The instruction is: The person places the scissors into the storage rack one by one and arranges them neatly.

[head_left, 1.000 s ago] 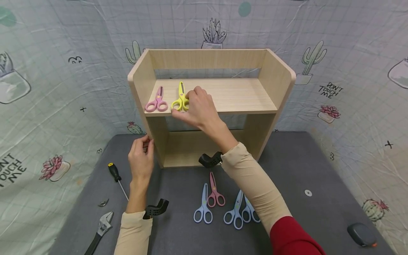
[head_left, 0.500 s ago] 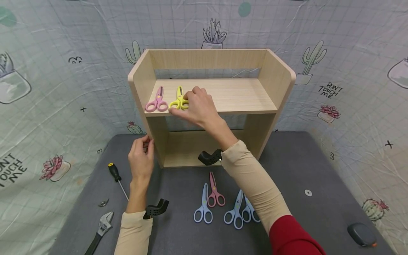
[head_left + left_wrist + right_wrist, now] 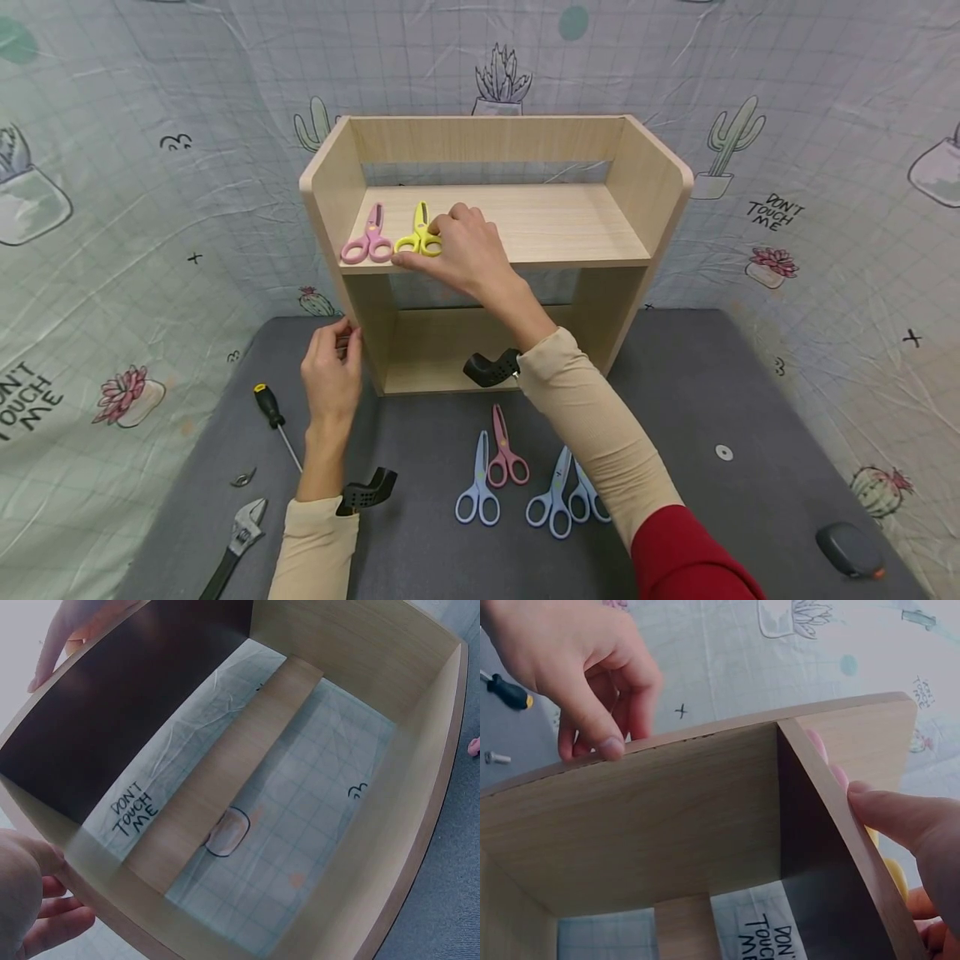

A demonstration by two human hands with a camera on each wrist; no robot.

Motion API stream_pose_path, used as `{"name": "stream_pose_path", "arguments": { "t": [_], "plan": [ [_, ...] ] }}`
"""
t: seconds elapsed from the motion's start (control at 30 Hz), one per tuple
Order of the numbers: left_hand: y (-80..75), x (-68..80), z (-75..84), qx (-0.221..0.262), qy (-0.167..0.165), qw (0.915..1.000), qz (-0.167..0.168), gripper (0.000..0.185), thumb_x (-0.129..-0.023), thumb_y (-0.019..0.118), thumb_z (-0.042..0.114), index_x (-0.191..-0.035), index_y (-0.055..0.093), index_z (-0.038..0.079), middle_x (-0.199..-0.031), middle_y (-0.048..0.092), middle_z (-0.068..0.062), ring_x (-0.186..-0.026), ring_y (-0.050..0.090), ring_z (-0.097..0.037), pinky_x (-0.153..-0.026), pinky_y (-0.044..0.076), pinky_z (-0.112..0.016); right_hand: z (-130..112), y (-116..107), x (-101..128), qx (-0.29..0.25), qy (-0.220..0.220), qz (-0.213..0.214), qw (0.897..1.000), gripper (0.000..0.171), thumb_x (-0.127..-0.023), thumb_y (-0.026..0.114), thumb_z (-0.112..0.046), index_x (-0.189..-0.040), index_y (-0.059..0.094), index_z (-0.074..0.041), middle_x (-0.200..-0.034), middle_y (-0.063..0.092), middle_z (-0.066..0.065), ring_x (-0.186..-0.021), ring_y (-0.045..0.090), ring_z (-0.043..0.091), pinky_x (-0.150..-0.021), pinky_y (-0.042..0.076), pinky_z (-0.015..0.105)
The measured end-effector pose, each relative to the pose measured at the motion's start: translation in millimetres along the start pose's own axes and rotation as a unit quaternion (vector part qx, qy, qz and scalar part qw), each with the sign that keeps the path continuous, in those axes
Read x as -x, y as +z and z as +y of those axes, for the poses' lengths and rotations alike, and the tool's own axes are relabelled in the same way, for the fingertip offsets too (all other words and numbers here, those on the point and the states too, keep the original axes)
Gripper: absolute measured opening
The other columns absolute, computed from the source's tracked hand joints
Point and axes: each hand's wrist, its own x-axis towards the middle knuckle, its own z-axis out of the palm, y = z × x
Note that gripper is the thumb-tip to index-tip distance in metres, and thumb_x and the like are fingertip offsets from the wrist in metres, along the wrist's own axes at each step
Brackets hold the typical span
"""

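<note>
On the wooden shelf unit's (image 3: 555,221) upper board lie pink scissors (image 3: 367,240) at the left and yellow scissors (image 3: 420,237) beside them. My right hand (image 3: 468,250) holds the yellow scissors by the handle side, thumb at the board's front edge and bent fingers at their right. In the right wrist view the right thumb (image 3: 892,814) lies on that edge, and the board hides most of the scissors. My left hand (image 3: 333,367) grips the front edge of the unit's left side panel, low down; the right wrist view shows this left hand (image 3: 604,682) too.
In front of the unit lie blue scissors (image 3: 477,492), darker pink scissors (image 3: 506,458) and two more blue pairs, one partly behind the right sleeve. A screwdriver (image 3: 268,404) and adjustable wrench (image 3: 243,529) lie left. At right are a washer (image 3: 723,452) and a dark rounded device (image 3: 850,550).
The yellow scissors have slid a little left and toward the board's front edge, together with my right hand. My left hand stays on the side panel.
</note>
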Motion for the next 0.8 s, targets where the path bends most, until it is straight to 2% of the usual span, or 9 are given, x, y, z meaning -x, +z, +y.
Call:
{"name": "stream_pose_path", "arguments": {
  "t": [0.23,0.47,0.63,0.8],
  "plan": [
    [-0.4,0.3,-0.4,-0.005,-0.004,1.0,-0.005,0.026,-0.098,0.064,0.012,-0.114,0.066,-0.009,-0.101,0.066,-0.023,-0.084,0.07,-0.034,-0.068,0.061,-0.046,-1.2,2.1,1.2,0.011,0.004,0.011,1.0,0.07,-0.083,0.063,-0.073,-0.115,0.069,-0.011,-0.114,0.06,0.005,-0.098,0.05,0.022,-0.084,0.044,0.037],
    [-0.4,1.0,0.0,-0.005,-0.003,1.0,-0.006,0.026,-0.098,0.063,0.012,-0.114,0.066,-0.009,-0.101,0.066,-0.023,-0.084,0.07,-0.034,-0.067,0.061,-0.046,-0.4,2.3,5.3,0.032,0.013,0.032,0.999,0.081,-0.08,0.06,-0.078,-0.128,0.065,-0.012,-0.121,0.059,0.006,-0.108,0.051,0.023,-0.089,0.045,0.039],
    [-0.1,0.9,-0.2,-0.002,0.002,1.0,0.001,0.025,-0.098,0.064,0.011,-0.113,0.066,-0.009,-0.101,0.066,-0.024,-0.083,0.07,-0.035,-0.066,0.06,-0.047,-0.7,0.2,13.4,0.028,-0.003,0.063,0.998,0.079,-0.08,0.064,-0.074,-0.129,0.064,-0.012,-0.125,0.059,0.008,-0.115,0.052,0.025,-0.091,0.046,0.041],
    [-0.4,0.7,-0.2,-0.001,0.002,1.0,0.0,0.025,-0.098,0.064,0.011,-0.113,0.066,-0.009,-0.101,0.066,-0.024,-0.083,0.07,-0.035,-0.067,0.061,-0.047,-2.2,-3.9,25.6,0.021,-0.029,0.087,0.996,0.077,-0.08,0.068,-0.07,-0.129,0.063,-0.011,-0.124,0.059,0.009,-0.112,0.053,0.025,-0.087,0.045,0.04]
  ]
}}
